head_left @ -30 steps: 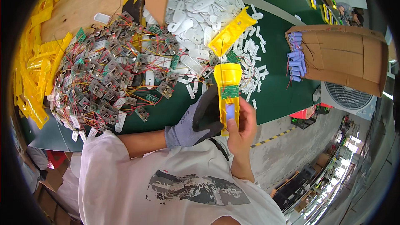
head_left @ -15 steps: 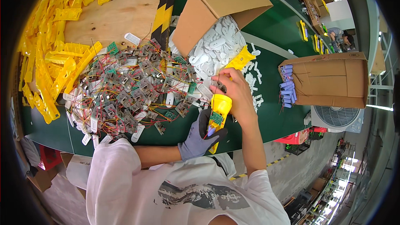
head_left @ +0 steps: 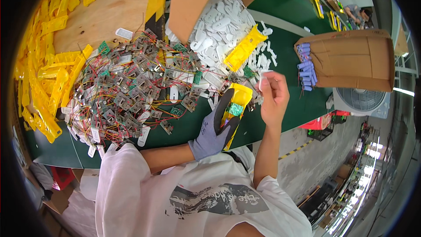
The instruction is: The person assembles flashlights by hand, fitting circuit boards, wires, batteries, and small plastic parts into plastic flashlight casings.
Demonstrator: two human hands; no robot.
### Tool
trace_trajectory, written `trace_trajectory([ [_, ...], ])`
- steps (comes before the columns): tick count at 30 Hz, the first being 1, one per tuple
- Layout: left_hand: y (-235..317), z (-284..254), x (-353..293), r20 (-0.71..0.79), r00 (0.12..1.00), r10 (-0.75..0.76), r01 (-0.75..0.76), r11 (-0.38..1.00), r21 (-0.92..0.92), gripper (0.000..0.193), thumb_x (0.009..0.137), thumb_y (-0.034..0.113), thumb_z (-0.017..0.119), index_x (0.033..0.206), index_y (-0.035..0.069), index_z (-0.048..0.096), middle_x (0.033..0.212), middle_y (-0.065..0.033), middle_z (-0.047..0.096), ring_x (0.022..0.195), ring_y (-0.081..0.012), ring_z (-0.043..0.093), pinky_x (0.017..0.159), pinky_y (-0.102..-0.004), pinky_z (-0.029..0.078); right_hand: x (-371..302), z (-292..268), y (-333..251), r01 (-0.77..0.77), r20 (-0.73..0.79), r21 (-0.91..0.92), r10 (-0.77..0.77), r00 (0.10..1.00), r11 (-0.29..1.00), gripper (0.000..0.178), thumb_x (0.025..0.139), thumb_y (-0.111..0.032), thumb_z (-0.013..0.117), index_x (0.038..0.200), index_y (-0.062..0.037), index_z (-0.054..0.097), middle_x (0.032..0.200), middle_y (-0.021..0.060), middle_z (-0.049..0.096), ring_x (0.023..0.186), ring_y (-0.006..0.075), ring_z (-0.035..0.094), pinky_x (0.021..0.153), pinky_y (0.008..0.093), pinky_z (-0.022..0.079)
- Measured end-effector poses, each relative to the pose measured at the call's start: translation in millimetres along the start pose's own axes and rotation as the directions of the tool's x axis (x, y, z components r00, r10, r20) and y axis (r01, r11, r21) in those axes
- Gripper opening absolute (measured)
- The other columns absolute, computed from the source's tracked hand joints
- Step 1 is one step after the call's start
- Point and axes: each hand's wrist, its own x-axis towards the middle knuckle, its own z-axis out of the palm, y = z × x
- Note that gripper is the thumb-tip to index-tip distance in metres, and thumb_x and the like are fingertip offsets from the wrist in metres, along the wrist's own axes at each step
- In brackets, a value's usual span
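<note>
My left hand (head_left: 210, 134), in a grey glove with dark fingertips, is closed around a yellow plastic housing (head_left: 240, 93). Inside the housing sits a green circuit board (head_left: 236, 109), with a purple part partly hidden by my fingers. My bare right hand (head_left: 275, 96) is raised just right of the housing, apart from it. Between its thumb and fingers it pinches a small white plastic piece (head_left: 263, 83). Another yellow housing (head_left: 245, 48) lies beyond both hands, on the edge of a heap of white plastic parts (head_left: 221, 22).
A large pile of wired modules (head_left: 136, 83) spreads to the left. Yellow shells (head_left: 59, 83) are heaped at the far left. One cardboard box (head_left: 193, 4) tips over the white parts. Another box (head_left: 351, 61) stands at right beside purple cylindrical cells (head_left: 307, 71).
My right hand has moved away from the housing's far end toward the right, and now shows a white piece in its fingers. My left hand keeps hold of the housing. The view has shifted slightly.
</note>
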Motion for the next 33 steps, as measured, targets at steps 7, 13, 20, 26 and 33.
trace_trajectory([
  [7, 1.4, -2.0, 3.7, 0.066, 0.997, 0.047, -0.051, 0.997, 0.061, 0.056, 0.09, 0.004, 0.054, 0.143, 0.002, 0.035, 0.136, -0.0209, 0.048, 0.123, -0.0273, 0.05, 0.101, -0.0351, 0.039, -58.8, -21.3, 23.0, -0.166, 0.283, 0.577, -0.005, 0.959, 0.8, 0.048, 0.07, -0.006, 0.081, 0.11, 0.0066, 0.059, 0.1, 0.0089, 0.061, 0.089, 0.0124, 0.058, 0.076, 0.0238, 0.045],
  [13, -3.3, -0.8, 1.4, 0.067, 0.997, 0.024, -0.021, 0.998, -0.055, 0.048, 0.095, 0.01, 0.047, 0.14, -0.002, 0.037, 0.134, -0.0221, 0.049, 0.122, -0.0291, 0.05, 0.102, -0.036, 0.038, -72.8, -13.3, 34.8, -0.198, 0.253, 0.579, 0.057, 0.966, 0.791, 0.038, 0.069, -0.011, 0.083, 0.097, 0.006, 0.063, 0.09, 0.0086, 0.063, 0.072, 0.0124, 0.06, 0.063, 0.0227, 0.047],
  [20, -0.7, -2.9, -2.4, 0.102, 0.989, -0.107, 0.11, 0.993, -0.032, 0.044, 0.096, 0.008, 0.041, 0.138, -0.005, 0.039, 0.133, -0.0243, 0.05, 0.123, -0.0306, 0.05, 0.104, -0.0361, 0.037, -75.2, -7.5, 36.0, -0.096, 0.193, 0.68, -0.052, 0.98, 0.727, 0.029, 0.09, -0.024, 0.06, 0.08, 0.0035, 0.061, 0.065, 0.0094, 0.058, 0.051, 0.0102, 0.052, 0.045, 0.0212, 0.039],
  [26, -1.0, -2.4, 1.2, 0.106, 0.984, -0.145, 0.143, 0.989, 0.026, 0.043, 0.098, 0.011, 0.036, 0.14, 0.001, 0.04, 0.123, -0.0127, 0.054, 0.104, -0.0156, 0.052, 0.093, -0.0299, 0.041, -75.4, -2.4, 22.0, -0.152, 0.208, 0.282, 0.094, 0.974, 0.947, 0.015, 0.087, -0.01, 0.061, 0.078, 0.0012, 0.059, 0.067, 0.0038, 0.061, 0.053, 0.0056, 0.053, 0.048, 0.0202, 0.04],
  [33, -0.1, -3.0, 2.9, 0.082, 0.994, -0.068, 0.065, 0.997, 0.035, 0.042, 0.095, 0.006, 0.042, 0.137, 0.0, 0.042, 0.129, -0.0224, 0.052, 0.116, -0.0303, 0.055, 0.098, -0.0359, 0.042, -77.6, -2.5, 21.3, -0.12, 0.214, 0.133, 0.089, 0.973, 0.984, 0.017, 0.083, -0.008, 0.072, 0.082, -0.0009, 0.056, 0.069, 0.0012, 0.058, 0.061, 0.0035, 0.054, 0.052, 0.0183, 0.041],
])
